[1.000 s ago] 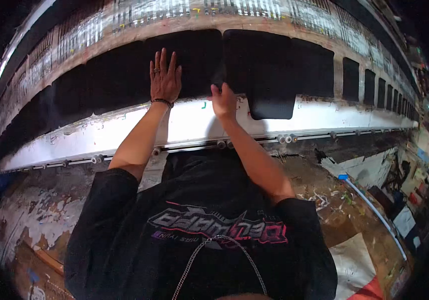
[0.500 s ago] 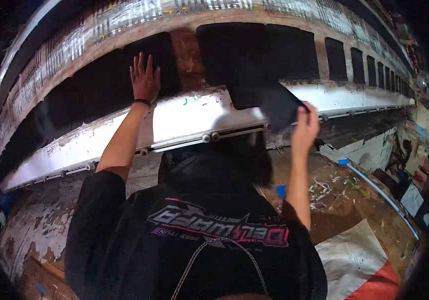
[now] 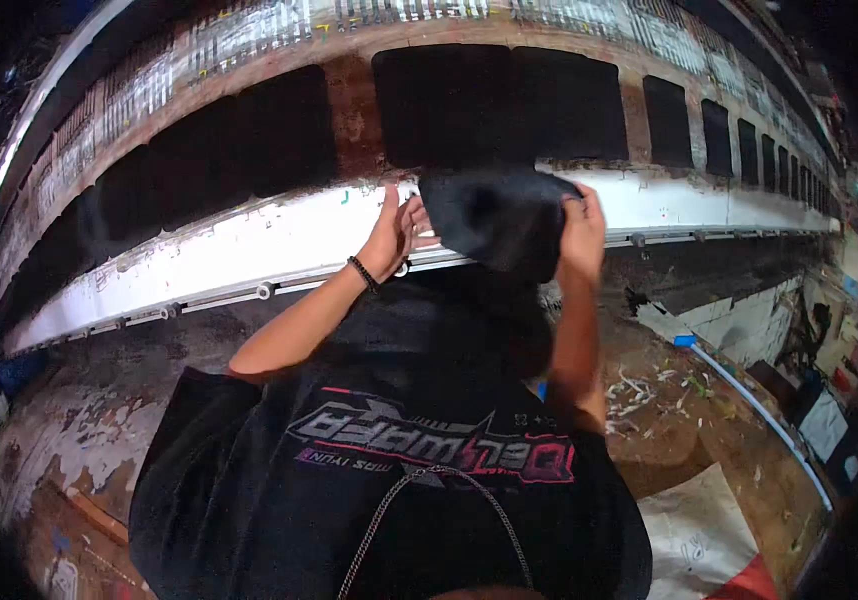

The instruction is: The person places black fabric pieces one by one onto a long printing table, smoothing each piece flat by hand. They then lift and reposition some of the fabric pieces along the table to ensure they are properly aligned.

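Note:
A loose black cloth piece (image 3: pixel 499 215) hangs in front of the long table's white edge. My right hand (image 3: pixel 582 228) grips its upper right corner, fingers closed on the fabric. At the cloth's left side is my left hand (image 3: pixel 399 235), a dark bead bracelet on its wrist; its fingers are spread and curved beside the cloth, and contact with it cannot be made out. Behind the cloth, more black pieces (image 3: pixel 494 105) lie flat in a row on the tabletop.
The long table's white edge (image 3: pixel 279 235) carries a rail with small rollers (image 3: pixel 265 291). Below right are a pale pipe with a blue end (image 3: pixel 759 405), scraps (image 3: pixel 639 400) on the floor and a white and red sheet (image 3: pixel 694 530). A peeling surface (image 3: pixel 89 440) lies lower left.
My left hand has left the black piece on the tabletop and moved right and down beside the loose cloth. My right hand has shifted slightly left, with the cloth now spread between the hands.

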### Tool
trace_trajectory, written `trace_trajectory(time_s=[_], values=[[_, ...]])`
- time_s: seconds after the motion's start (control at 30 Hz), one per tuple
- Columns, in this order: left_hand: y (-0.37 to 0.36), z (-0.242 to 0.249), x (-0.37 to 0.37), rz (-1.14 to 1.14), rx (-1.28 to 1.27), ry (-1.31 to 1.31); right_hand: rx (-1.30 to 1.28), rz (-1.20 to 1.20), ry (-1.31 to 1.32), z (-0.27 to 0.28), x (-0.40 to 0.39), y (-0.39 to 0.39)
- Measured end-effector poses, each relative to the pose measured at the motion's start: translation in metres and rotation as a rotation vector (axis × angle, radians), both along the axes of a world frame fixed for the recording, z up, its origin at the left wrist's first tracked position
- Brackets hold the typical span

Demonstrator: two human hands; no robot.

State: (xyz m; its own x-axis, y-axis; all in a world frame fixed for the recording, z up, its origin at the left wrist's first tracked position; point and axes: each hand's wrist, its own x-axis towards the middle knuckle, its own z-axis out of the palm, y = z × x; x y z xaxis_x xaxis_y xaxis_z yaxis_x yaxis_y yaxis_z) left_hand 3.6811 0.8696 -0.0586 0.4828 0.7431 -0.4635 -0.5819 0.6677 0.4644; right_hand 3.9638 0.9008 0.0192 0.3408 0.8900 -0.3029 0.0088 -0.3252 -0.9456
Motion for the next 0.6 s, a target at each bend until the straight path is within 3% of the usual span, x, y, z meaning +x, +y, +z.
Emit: trace_trajectory(time_s=[0.03, 0.1, 0.13, 0.17, 0.23, 0.27, 0.3, 0.37, 0.4, 0.43, 0.5, 0.53, 0.6], values=[[-0.003, -0.005, -0.003, 0.012, 0.004, 0.009, -0.002, 0.035, 0.113, -0.021, 0.001, -0.007], [-0.011, -0.013, -0.011, -0.135, 0.116, 0.575, -0.143, 0.193, 0.182, -0.038, -0.003, -0.017], [-0.009, 0.001, -0.014, -0.139, 0.271, 0.789, -0.431, 0.163, 0.121, -0.039, -0.007, -0.009], [-0.012, -0.003, -0.023, -0.115, 0.302, 0.896, -0.431, 0.169, 0.124, -0.045, -0.003, -0.003], [-0.013, -0.005, -0.036, 0.008, 0.295, 0.863, -0.272, 0.211, 0.049, -0.074, 0.016, 0.007], [-0.011, -0.002, -0.043, 0.013, 0.223, 0.816, -0.211, 0.275, -0.291, -0.126, 0.035, 0.019], [-0.012, -0.010, -0.052, 0.010, 0.281, 0.851, -0.213, 0.271, -0.290, -0.130, 0.030, 0.025], [-0.012, -0.016, -0.066, -0.056, 0.211, 0.876, -0.149, 0.183, -0.944, -0.131, 0.005, 0.027], [-0.015, -0.009, -0.068, -0.049, 0.171, 0.917, -0.197, 0.230, -1.039, -0.127, -0.003, 0.029], [-0.015, -0.016, -0.073, -0.050, 0.174, 0.916, -0.196, 0.227, -1.040, -0.119, -0.014, 0.034], [-0.030, -0.036, -0.087, -0.100, 0.237, 1.115, -0.451, 0.162, -1.214, -0.099, -0.030, 0.033], [-0.023, -0.014, -0.087, -0.279, 0.195, 1.288, -0.512, 0.180, -1.148, -0.096, -0.029, 0.035], [-0.028, -0.031, -0.094, -0.268, 0.259, 1.308, -0.582, 0.195, -1.054, -0.096, -0.026, 0.042]])
